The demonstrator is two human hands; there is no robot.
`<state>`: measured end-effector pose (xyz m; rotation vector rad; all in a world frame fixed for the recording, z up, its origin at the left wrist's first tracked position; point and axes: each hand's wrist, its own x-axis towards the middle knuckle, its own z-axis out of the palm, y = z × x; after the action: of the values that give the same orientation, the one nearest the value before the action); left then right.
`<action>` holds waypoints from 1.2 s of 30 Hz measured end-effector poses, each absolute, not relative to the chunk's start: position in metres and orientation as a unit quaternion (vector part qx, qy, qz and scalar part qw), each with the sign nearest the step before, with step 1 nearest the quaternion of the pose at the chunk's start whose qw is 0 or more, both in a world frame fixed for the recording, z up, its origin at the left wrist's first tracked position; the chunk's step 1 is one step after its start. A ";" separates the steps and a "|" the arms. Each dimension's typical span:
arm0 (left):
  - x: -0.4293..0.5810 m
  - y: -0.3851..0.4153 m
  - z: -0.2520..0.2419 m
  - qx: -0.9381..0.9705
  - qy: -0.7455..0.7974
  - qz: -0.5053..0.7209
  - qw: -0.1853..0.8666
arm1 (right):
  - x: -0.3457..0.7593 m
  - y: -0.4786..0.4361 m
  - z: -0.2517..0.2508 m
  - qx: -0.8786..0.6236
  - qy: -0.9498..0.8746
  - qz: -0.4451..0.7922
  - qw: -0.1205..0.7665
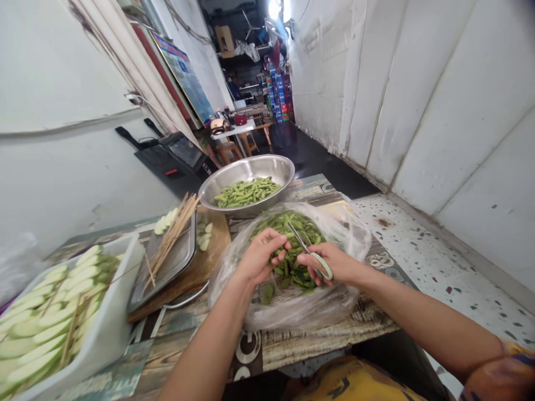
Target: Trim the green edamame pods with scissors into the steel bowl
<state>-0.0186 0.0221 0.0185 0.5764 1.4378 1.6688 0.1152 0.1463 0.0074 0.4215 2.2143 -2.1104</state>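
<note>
My right hand (pixel 328 262) grips a pair of scissors (pixel 320 264) by its pale green handle loops. The blades point up and away, parted a little, above a heap of green pods (pixel 295 273) that look like edamame. My left hand (pixel 263 253) hovers over the same heap, left of the blades. Its thumb and fingers are drawn together in a pinch; whatever lies between them is too small to make out. A clear plastic bag (pixel 288 317), spread wide on the table, lies under and around the pods. Behind it stands a steel bowl (pixel 276 164) with more pods inside.
On the left, a white tub (pixel 121 289) holds skewered pale green slices. Beside it, thin wooden sticks (pixel 175 239) rest across a metal tray (pixel 188 245) on a wooden board (pixel 219 231). The patterned table (pixel 167 351) ends close to my body. A wall (pixel 438 111) runs along the right.
</note>
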 end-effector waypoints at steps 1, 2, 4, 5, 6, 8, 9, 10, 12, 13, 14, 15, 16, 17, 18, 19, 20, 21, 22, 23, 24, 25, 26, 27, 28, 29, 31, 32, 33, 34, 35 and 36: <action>-0.017 0.022 0.019 0.232 0.579 0.662 0.415 | 0.115 0.147 0.007 0.136 0.720 -0.680 0.028; -0.016 0.022 0.020 0.235 0.586 0.658 0.412 | 0.115 0.147 0.007 0.135 0.722 -0.678 0.028; -0.014 0.023 0.020 0.240 0.598 0.647 0.406 | 0.115 0.148 0.006 0.133 0.725 -0.676 0.025; -0.013 0.023 0.019 0.242 0.604 0.642 0.405 | 0.115 0.148 0.006 0.131 0.726 -0.675 0.025; -0.012 0.024 0.019 0.244 0.608 0.638 0.405 | 0.115 0.149 0.005 0.130 0.726 -0.675 0.026; -0.011 0.024 0.017 0.248 0.609 0.637 0.403 | 0.115 0.150 0.006 0.126 0.727 -0.674 0.030; -0.010 0.024 0.017 0.252 0.606 0.639 0.402 | 0.115 0.150 0.007 0.123 0.727 -0.675 0.033; -0.010 0.025 0.016 0.256 0.601 0.643 0.399 | 0.116 0.150 0.008 0.120 0.725 -0.677 0.035; -0.009 0.025 0.015 0.262 0.593 0.652 0.394 | 0.117 0.149 0.011 0.117 0.721 -0.682 0.036; -0.009 0.026 0.015 0.263 0.590 0.655 0.392 | 0.117 0.149 0.012 0.115 0.720 -0.684 0.037; -0.008 0.026 0.014 0.263 0.589 0.657 0.390 | 0.118 0.149 0.014 0.114 0.719 -0.684 0.037; -0.008 0.026 0.014 0.261 0.590 0.658 0.388 | 0.118 0.149 0.015 0.113 0.719 -0.685 0.036; -0.007 0.027 0.014 0.258 0.591 0.661 0.385 | 0.118 0.149 0.015 0.112 0.719 -0.685 0.036; -0.007 0.027 0.013 0.256 0.592 0.664 0.379 | 0.118 0.149 0.016 0.110 0.719 -0.685 0.037; -0.007 0.027 0.013 0.253 0.593 0.668 0.371 | 0.118 0.149 0.016 0.109 0.718 -0.686 0.038; -0.007 0.027 0.012 0.251 0.594 0.673 0.362 | 0.118 0.149 0.016 0.109 0.718 -0.687 0.037; -0.006 0.027 0.012 0.251 0.595 0.677 0.353 | 0.118 0.149 0.015 0.108 0.719 -0.686 0.037; -0.006 0.027 0.012 0.252 0.596 0.679 0.347 | 0.118 0.149 0.015 0.109 0.722 -0.682 0.037; -0.006 0.026 0.012 0.254 0.597 0.678 0.345 | 0.118 0.148 0.014 0.112 0.726 -0.678 0.036; -0.007 0.026 0.012 0.256 0.598 0.675 0.347 | 0.117 0.148 0.014 0.115 0.729 -0.674 0.034; -0.007 0.026 0.013 0.258 0.599 0.672 0.352 | 0.117 0.148 0.013 0.118 0.732 -0.670 0.033; -0.007 0.025 0.013 0.258 0.599 0.668 0.358 | 0.117 0.148 0.012 0.121 0.734 -0.668 0.031; -0.007 0.025 0.013 0.257 0.598 0.665 0.365 | 0.117 0.148 0.012 0.123 0.733 -0.668 0.029; -0.007 0.025 0.013 0.256 0.597 0.664 0.370 | 0.117 0.148 0.011 0.126 0.732 -0.669 0.027; -0.007 0.025 0.013 0.256 0.596 0.662 0.374 | 0.116 0.148 0.011 0.128 0.733 -0.668 0.025; -0.007 0.026 0.012 0.256 0.596 0.662 0.376 | 0.116 0.149 0.010 0.131 0.737 -0.663 0.022; -0.007 0.026 0.011 0.256 0.596 0.662 0.375 | 0.116 0.151 0.009 0.138 0.744 -0.653 0.012; -0.007 0.027 0.010 0.257 0.597 0.662 0.374 | 0.116 0.152 0.008 0.141 0.747 -0.650 0.007; -0.007 0.027 0.010 0.256 0.598 0.661 0.373 | 0.116 0.153 0.007 0.145 0.747 -0.649 0.004; -0.008 0.027 0.011 0.254 0.601 0.660 0.371 | 0.115 0.154 0.007 0.149 0.745 -0.650 0.002; -0.010 0.027 0.013 0.251 0.603 0.662 0.367 | 0.115 0.154 0.007 0.152 0.743 -0.652 0.004; -0.012 0.025 0.016 0.245 0.604 0.668 0.359 | 0.115 0.154 0.007 0.154 0.740 -0.654 0.007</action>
<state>-0.0118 0.0255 0.0159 0.6321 1.5571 1.7230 0.1150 0.1539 0.0071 0.4830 2.3153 -2.0474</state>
